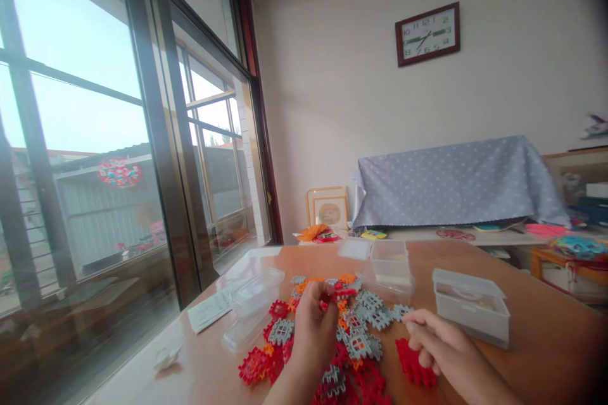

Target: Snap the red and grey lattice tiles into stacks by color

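Observation:
My left hand pinches a small red plastic piece between its fingertips above a scattered heap of interlocking building pieces in red, grey and orange. My right hand rests to the right of the heap, its curled fingers on a joined block of red pieces. I cannot tell whether they grip it. A grey piece lies just beyond those fingers. My hands and forearm hide the near part of the heap.
On the wooden table stand a white lidded plastic box at right and transparent boxes behind and left of the heap. A paper leaflet and crumpled tissue lie at left, beside a large window.

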The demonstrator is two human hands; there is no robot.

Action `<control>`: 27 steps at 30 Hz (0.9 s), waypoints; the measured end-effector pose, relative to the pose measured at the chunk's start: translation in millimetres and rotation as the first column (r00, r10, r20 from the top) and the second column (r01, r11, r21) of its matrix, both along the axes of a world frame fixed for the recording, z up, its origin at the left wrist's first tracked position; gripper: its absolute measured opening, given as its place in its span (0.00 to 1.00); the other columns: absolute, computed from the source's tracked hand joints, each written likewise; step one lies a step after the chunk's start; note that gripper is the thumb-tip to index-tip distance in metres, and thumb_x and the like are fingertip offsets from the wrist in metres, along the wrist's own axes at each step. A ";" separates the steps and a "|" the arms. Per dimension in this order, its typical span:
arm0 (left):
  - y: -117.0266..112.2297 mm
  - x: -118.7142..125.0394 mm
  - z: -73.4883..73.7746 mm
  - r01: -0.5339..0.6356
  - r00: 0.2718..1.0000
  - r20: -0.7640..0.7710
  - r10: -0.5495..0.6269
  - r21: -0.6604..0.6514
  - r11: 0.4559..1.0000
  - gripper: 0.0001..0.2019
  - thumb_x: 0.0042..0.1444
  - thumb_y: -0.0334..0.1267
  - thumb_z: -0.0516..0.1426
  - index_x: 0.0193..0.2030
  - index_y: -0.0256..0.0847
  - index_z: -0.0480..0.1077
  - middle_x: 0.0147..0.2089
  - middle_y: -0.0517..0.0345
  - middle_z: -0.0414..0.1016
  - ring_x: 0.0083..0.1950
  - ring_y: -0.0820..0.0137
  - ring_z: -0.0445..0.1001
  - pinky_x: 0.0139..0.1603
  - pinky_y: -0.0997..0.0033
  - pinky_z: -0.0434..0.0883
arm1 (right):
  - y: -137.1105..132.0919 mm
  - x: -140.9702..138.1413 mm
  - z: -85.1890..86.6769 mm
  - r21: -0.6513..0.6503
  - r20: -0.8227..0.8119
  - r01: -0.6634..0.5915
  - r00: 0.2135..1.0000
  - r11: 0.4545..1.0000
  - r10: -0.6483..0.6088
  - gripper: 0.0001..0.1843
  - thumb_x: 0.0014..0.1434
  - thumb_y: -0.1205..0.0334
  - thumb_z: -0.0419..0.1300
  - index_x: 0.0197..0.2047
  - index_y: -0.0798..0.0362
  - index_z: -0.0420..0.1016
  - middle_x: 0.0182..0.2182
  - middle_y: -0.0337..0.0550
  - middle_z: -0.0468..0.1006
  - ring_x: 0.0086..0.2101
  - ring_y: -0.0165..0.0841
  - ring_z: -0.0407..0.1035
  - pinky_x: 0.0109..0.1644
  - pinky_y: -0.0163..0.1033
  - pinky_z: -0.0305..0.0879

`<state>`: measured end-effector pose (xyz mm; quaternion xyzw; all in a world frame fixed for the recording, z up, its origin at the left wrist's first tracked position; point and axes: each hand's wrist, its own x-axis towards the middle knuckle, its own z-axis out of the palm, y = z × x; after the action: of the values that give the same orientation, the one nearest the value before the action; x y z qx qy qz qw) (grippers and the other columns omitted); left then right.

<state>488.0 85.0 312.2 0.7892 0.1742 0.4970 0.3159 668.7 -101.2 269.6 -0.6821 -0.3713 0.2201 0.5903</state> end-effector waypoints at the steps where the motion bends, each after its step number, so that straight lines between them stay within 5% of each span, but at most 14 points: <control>1: -12.2 3.1 -0.8 0.040 0.999 0.032 -0.041 0.012 0.999 0.06 0.60 0.28 0.53 0.39 0.43 0.69 0.37 0.58 0.73 0.38 0.69 0.70 0.40 0.72 0.68 | -0.2 -4.6 3.4 0.025 -0.071 -0.041 0.997 0.999 0.042 0.30 0.60 0.34 0.57 0.49 0.50 0.79 0.33 0.44 0.80 0.28 0.35 0.72 0.29 0.35 0.64; 6: -53.8 15.5 -12.3 0.219 0.962 0.107 -0.250 0.238 0.946 0.08 0.64 0.27 0.52 0.41 0.44 0.67 0.43 0.55 0.75 0.44 0.69 0.75 0.45 0.71 0.72 | -8.1 -23.3 24.7 0.188 -0.167 -0.169 0.965 0.967 0.201 0.37 0.58 0.35 0.63 0.64 0.47 0.72 0.48 0.47 0.81 0.43 0.42 0.76 0.44 0.41 0.72; 11: -59.2 24.6 -31.3 0.175 0.966 0.133 -0.221 0.292 0.940 0.09 0.65 0.28 0.51 0.42 0.45 0.69 0.48 0.52 0.76 0.48 0.67 0.77 0.47 0.69 0.74 | -9.2 -18.1 23.7 0.266 -0.054 -0.209 0.971 0.941 0.231 0.39 0.56 0.41 0.68 0.67 0.44 0.67 0.65 0.50 0.70 0.62 0.48 0.65 0.65 0.51 0.63; 18: -56.3 22.3 -37.4 0.199 0.973 0.068 -0.222 0.251 0.947 0.08 0.67 0.31 0.51 0.42 0.45 0.71 0.47 0.50 0.76 0.49 0.65 0.77 0.50 0.66 0.75 | -3.6 -6.4 6.9 0.167 0.106 -0.208 0.976 0.964 0.192 0.37 0.57 0.43 0.70 0.65 0.47 0.69 0.59 0.50 0.75 0.57 0.47 0.69 0.62 0.50 0.66; 27: -60.9 16.7 -32.6 0.300 0.953 -0.083 -0.292 0.094 0.949 0.07 0.67 0.36 0.53 0.44 0.47 0.73 0.52 0.47 0.76 0.55 0.61 0.75 0.57 0.59 0.74 | -14.2 -5.3 26.6 0.070 0.140 -0.242 0.963 0.968 0.231 0.30 0.58 0.43 0.69 0.57 0.53 0.77 0.47 0.48 0.81 0.46 0.44 0.74 0.51 0.43 0.70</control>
<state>504.7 24.1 279.7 0.8385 0.0379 0.4253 0.3385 663.4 -115.3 296.2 -0.6198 -0.4970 0.2276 0.5630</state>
